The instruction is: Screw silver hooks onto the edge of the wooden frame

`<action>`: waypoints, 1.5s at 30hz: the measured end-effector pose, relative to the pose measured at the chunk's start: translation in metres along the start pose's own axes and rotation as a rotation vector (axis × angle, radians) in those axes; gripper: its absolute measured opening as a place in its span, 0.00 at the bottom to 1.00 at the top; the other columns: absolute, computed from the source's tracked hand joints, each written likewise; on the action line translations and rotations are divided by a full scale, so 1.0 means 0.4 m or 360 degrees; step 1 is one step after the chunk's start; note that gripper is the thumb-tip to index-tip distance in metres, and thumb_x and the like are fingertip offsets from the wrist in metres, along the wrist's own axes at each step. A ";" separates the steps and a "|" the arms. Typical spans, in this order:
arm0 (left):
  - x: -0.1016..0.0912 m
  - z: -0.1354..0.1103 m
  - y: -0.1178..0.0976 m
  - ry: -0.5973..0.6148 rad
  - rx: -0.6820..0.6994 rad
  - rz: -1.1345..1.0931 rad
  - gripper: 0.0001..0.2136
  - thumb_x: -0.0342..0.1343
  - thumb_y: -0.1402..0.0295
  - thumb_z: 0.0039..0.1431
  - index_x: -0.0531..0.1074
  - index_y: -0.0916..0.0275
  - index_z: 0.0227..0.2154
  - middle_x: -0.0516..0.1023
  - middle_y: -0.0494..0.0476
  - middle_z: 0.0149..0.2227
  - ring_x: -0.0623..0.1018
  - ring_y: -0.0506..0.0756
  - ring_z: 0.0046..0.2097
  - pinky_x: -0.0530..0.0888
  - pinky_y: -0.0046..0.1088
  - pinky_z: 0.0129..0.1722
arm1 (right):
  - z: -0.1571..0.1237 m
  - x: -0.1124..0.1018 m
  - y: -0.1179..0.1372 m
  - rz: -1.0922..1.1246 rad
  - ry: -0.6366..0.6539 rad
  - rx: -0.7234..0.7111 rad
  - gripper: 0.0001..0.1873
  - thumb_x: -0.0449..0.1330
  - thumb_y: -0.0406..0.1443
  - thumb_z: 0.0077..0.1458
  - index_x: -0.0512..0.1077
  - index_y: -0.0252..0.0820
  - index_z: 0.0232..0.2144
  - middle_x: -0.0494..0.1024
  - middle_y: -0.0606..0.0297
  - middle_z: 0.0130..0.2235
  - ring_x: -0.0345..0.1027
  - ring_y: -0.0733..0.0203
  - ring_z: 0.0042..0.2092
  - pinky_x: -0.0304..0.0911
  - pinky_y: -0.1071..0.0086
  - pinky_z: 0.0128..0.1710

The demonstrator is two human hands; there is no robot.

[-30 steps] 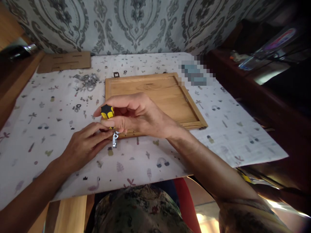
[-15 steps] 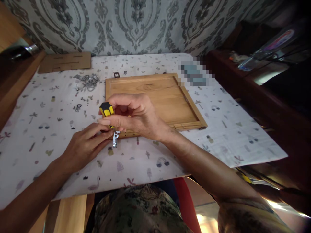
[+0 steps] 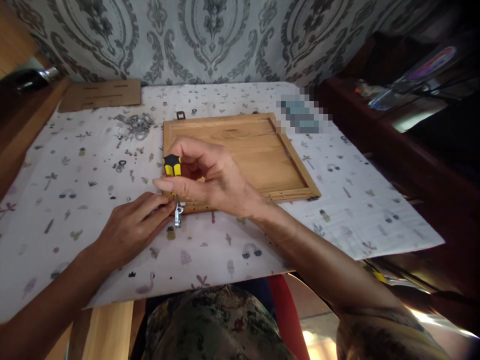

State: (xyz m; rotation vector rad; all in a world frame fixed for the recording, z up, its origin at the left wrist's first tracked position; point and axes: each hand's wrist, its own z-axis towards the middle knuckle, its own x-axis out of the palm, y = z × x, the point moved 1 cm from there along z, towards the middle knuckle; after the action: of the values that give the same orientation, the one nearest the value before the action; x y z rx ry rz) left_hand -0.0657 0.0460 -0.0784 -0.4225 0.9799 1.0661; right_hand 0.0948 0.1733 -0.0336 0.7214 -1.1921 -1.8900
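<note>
Pale printed cloth (image 3: 232, 245) covers the table, where the left hand's (image 3: 131, 225) fingertips meet a silver clasp (image 3: 178, 217) at the near corner of a wooden frame (image 3: 292, 193), their hold unclear to me. Above it, the right hand (image 3: 213, 177) pinches a yellow-and-black screwdriver (image 3: 172, 166); farther off lie loose metal parts (image 3: 137, 125), then cardboard (image 3: 101, 95).

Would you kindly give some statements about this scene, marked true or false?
The right hand holds a yellow-and-black screwdriver. True.
A silver metal fitting sits at the near left corner of the rectangular brown wooden frame. True.
Only one hand is near that corner. False: the left hand is there too.
A brown cardboard sheet lies on the white patterned tablecloth. True.
Nothing lies left of the frame. False: a silver metal hardware pile does.
</note>
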 end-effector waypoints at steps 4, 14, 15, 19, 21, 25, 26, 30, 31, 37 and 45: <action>-0.004 0.011 -0.005 -0.0020 0.0048 0.0078 0.05 0.55 0.74 0.69 0.72 0.64 0.45 0.81 0.55 0.39 0.81 0.55 0.39 0.75 0.32 0.29 | -0.007 -0.014 0.020 -0.0051 0.0112 0.0005 0.12 0.65 0.45 0.59 0.70 0.45 0.31 0.72 0.73 0.31 0.65 0.69 0.31 0.65 0.74 0.30; -0.005 0.006 0.000 0.0027 0.0026 0.0021 0.06 0.53 0.70 0.71 0.72 0.62 0.47 0.81 0.55 0.40 0.81 0.55 0.38 0.76 0.32 0.30 | -0.002 -0.002 -0.006 -0.0126 0.0038 -0.0061 0.20 0.64 0.53 0.58 0.67 0.46 0.27 0.68 0.72 0.28 0.59 0.69 0.28 0.60 0.73 0.26; -0.005 0.003 0.002 0.0063 0.0022 0.0008 0.07 0.52 0.68 0.71 0.72 0.62 0.48 0.81 0.56 0.41 0.81 0.55 0.39 0.77 0.32 0.30 | -0.002 -0.002 -0.006 -0.0123 0.0032 -0.0059 0.21 0.64 0.54 0.58 0.68 0.46 0.27 0.67 0.72 0.28 0.58 0.69 0.28 0.60 0.73 0.25; -0.007 -0.006 0.005 0.0114 -0.0007 -0.0059 0.14 0.50 0.57 0.73 0.70 0.63 0.50 0.80 0.59 0.43 0.82 0.57 0.39 0.78 0.33 0.30 | -0.003 -0.003 -0.003 -0.0114 0.0038 -0.0053 0.22 0.64 0.54 0.58 0.68 0.44 0.28 0.67 0.71 0.28 0.58 0.70 0.28 0.58 0.73 0.25; -0.005 -0.008 0.005 0.0124 -0.0028 -0.0078 0.16 0.50 0.55 0.72 0.70 0.63 0.49 0.80 0.59 0.43 0.82 0.56 0.39 0.78 0.32 0.29 | -0.004 -0.004 -0.001 -0.0107 0.0041 -0.0054 0.21 0.64 0.54 0.58 0.68 0.44 0.27 0.68 0.71 0.28 0.58 0.69 0.28 0.58 0.73 0.25; -0.001 -0.009 0.005 0.0100 -0.0064 -0.0100 0.15 0.50 0.55 0.72 0.70 0.61 0.48 0.80 0.57 0.43 0.83 0.56 0.40 0.80 0.31 0.31 | -0.006 -0.002 0.002 -0.0119 0.0013 -0.0050 0.20 0.64 0.53 0.57 0.68 0.46 0.27 0.68 0.72 0.27 0.58 0.68 0.28 0.58 0.72 0.25; 0.000 -0.009 0.005 0.0091 -0.0075 -0.0105 0.15 0.51 0.55 0.72 0.70 0.61 0.48 0.80 0.57 0.43 0.83 0.56 0.41 0.80 0.31 0.32 | -0.006 -0.002 0.003 -0.0126 0.0011 -0.0051 0.20 0.64 0.53 0.58 0.69 0.46 0.27 0.68 0.72 0.27 0.58 0.68 0.27 0.57 0.71 0.25; 0.003 -0.012 0.003 0.0075 -0.0093 -0.0115 0.15 0.52 0.55 0.71 0.71 0.62 0.47 0.80 0.58 0.43 0.83 0.57 0.43 0.81 0.32 0.34 | -0.009 0.001 0.007 -0.0167 0.0012 -0.0058 0.19 0.64 0.52 0.59 0.68 0.46 0.27 0.67 0.71 0.27 0.57 0.68 0.27 0.56 0.71 0.24; 0.004 -0.013 0.003 0.0068 -0.0098 -0.0112 0.15 0.52 0.54 0.71 0.71 0.62 0.47 0.80 0.58 0.44 0.83 0.57 0.43 0.81 0.32 0.34 | -0.009 0.002 0.008 -0.0180 0.0012 -0.0059 0.19 0.64 0.52 0.59 0.68 0.46 0.28 0.67 0.71 0.27 0.57 0.68 0.27 0.56 0.70 0.24; 0.008 -0.018 0.001 0.0021 -0.0116 -0.0083 0.15 0.55 0.55 0.69 0.71 0.62 0.48 0.80 0.58 0.44 0.82 0.57 0.45 0.81 0.32 0.36 | -0.010 0.002 0.016 -0.0260 0.0042 -0.0102 0.20 0.63 0.51 0.61 0.67 0.45 0.28 0.65 0.72 0.27 0.55 0.68 0.27 0.54 0.70 0.24; 0.010 -0.017 0.001 -0.0016 -0.0098 -0.0068 0.15 0.57 0.55 0.68 0.73 0.63 0.47 0.80 0.59 0.43 0.82 0.57 0.44 0.80 0.32 0.35 | -0.009 0.006 0.017 -0.0199 0.0039 -0.0014 0.21 0.64 0.52 0.59 0.66 0.46 0.26 0.64 0.72 0.26 0.54 0.67 0.27 0.53 0.69 0.24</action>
State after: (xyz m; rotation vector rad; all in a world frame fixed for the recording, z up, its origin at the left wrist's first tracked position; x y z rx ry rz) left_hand -0.0685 0.0436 -0.0852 -0.4860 0.9273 1.0606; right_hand 0.0984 0.1679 -0.0290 0.8291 -1.1457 -1.9816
